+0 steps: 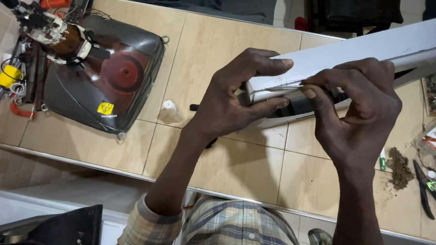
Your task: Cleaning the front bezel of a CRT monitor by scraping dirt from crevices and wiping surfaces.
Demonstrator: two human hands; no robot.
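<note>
Tiled floor [222, 47], picture tube [102, 75], pliers [426, 188], dirt pile [400, 169]

A long white panel [364, 48] is held up above the tiled floor, running from the middle of the view up toward the upper right corner. It is flat and narrow, tilted so its near end sits lower than its far end. Its top face is plain white with a thin seam along the edge. Beneath the near end a black strip [300, 105] shows, lying against the underside and partly hidden by fingers.
</note>
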